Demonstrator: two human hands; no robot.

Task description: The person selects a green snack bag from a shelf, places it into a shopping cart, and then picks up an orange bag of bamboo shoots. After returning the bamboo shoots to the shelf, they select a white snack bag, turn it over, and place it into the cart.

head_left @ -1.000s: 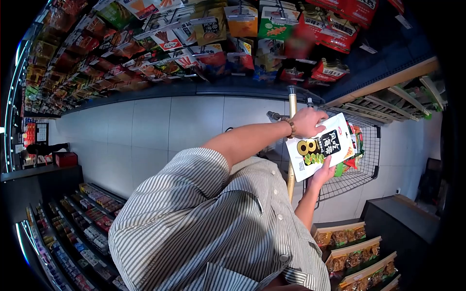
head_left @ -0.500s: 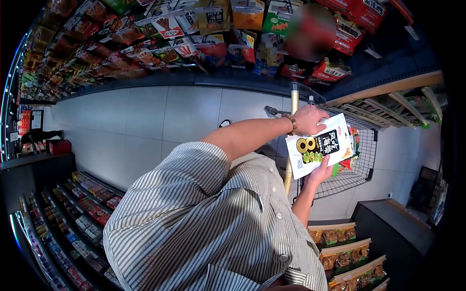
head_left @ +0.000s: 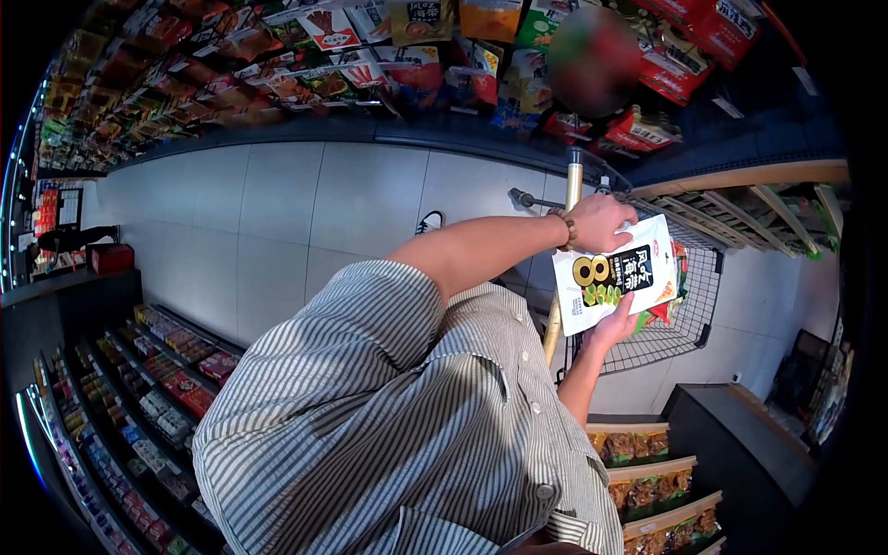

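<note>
A white bag of kelp snack (head_left: 606, 276), printed with a black label, a large gold figure 8 and green pieces, is held over the shopping cart's handle end. My left hand (head_left: 599, 225), with a beaded bracelet at the wrist, has its fingers bent over the bag's upper edge. At the lower edge my right hand (head_left: 612, 329) grips it, thumb on the front and the other fingers hidden behind. Beyond the bag, the wire shopping cart (head_left: 689, 319) contains several colourful packages (head_left: 659, 314), partly covered by it. The cart's gold-coloured handle bar (head_left: 573, 190) runs beside my hands.
Hanging snack packets (head_left: 416, 69) fill the rack along the top. A slatted wooden shelf (head_left: 740, 208) stands at the right. Trays of brown snack packs (head_left: 652, 490) sit at lower right, and shelves of small boxes (head_left: 153, 416) at lower left. Tiled floor (head_left: 277, 203) runs between.
The view has shifted slightly, and a shoe shows more fully on the floor. The bag has turned a little in my hands; both hands keep their hold on it.
</note>
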